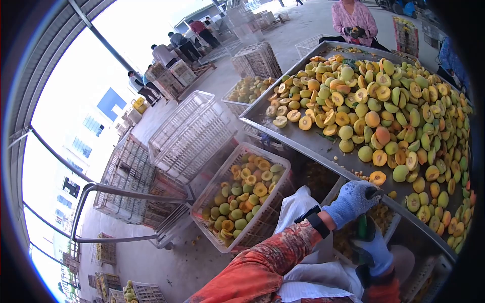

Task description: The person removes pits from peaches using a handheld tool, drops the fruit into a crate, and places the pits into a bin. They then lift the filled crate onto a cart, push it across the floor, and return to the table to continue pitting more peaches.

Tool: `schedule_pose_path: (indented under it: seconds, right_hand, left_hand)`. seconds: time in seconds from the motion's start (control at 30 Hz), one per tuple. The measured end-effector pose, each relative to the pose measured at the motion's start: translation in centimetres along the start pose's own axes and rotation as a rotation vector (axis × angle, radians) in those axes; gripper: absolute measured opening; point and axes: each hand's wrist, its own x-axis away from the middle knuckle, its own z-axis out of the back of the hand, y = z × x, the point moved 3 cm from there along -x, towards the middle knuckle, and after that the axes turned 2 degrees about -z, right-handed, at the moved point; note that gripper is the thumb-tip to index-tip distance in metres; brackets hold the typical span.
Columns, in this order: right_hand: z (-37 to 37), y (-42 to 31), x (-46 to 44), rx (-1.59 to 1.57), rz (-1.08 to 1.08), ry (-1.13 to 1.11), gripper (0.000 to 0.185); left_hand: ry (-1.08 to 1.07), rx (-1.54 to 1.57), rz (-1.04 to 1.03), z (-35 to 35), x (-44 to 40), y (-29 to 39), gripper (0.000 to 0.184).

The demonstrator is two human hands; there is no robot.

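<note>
My left hand, in a pale blue glove with dark fingertips, is closed at the near edge of a metal table; what its fingers grip is hidden. Just below it, my right hand, gloved in pale blue and dark material, is wrapped round a green object, perhaps a handle. Halved and whole yellow-green fruit is heaped on the table. One cut half lies by my left hand. Under the table edge, a container holds small pieces, partly hidden by my hands.
Left of my arm stands a plastic crate of fruit. Beyond it are an empty crate, a metal rail and stacked crates. A person in pink is across the table; others stand far back.
</note>
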Motion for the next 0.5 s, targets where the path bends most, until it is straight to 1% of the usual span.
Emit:
schedule_pose_path:
  seconds: [0.07,0.1,0.17,0.2,0.23,0.27,0.3,0.37,0.4,0.43,0.47,0.5]
  right_hand:
    - [-0.2,-0.3,0.2,0.024,-0.038,0.009,0.053]
    - [-0.3,-0.3,0.4,0.049,-0.077,0.018,0.054]
    - [0.2,0.1,0.5,0.077,-0.085,0.018,0.055]
    - [0.6,0.3,0.6,0.105,-0.095,0.02,0.056]
    - [1.3,0.5,0.9,0.104,-0.095,0.02,0.056]
    - [2.0,0.8,1.3,-0.142,-0.142,-0.041,0.056]
    - [2.3,1.1,1.6,-0.388,-0.193,-0.104,0.056]
    - [2.5,1.6,1.6,-0.373,-0.173,-0.1,0.057]
    - [2.6,1.7,1.4,-0.359,-0.144,-0.092,0.057]
    - [2.4,1.7,1.4,-0.36,-0.143,-0.091,0.057]
    - [2.3,1.5,1.3,-0.17,-0.127,-0.025,0.058]
    - [2.3,1.4,1.3,0.023,-0.11,0.04,0.06]
  left_hand:
    - [-0.173,-0.138,0.077,-0.2,-0.6,0.4,0.025]
    - [-0.175,-0.139,0.08,-0.2,-0.8,0.2,0.025]
    - [-0.357,-0.043,0.26,-1.0,-1.2,-0.9,0.022]
    - [-0.358,-0.043,0.26,-1.5,-1.2,-1.5,0.022]
    - [-0.313,0.075,0.296,-2.0,-1.2,-2.0,0.023]
    - [-0.267,0.193,0.333,-2.4,-1.2,-2.5,0.023]
    - [-0.262,0.195,0.338,-3.0,-1.1,-3.0,0.023]
    - [-0.193,0.122,0.259,-3.6,-1.3,-3.1,0.024]
    - [-0.191,0.121,0.258,-4.1,-1.4,-3.6,0.024]
    - [-0.165,0.218,0.398,-4.6,-1.3,-4.4,0.024]
    - [-0.139,0.317,0.537,-5.1,-1.1,-5.1,0.024]
    - [-0.142,0.318,0.535,-5.7,-1.2,-5.5,0.024]
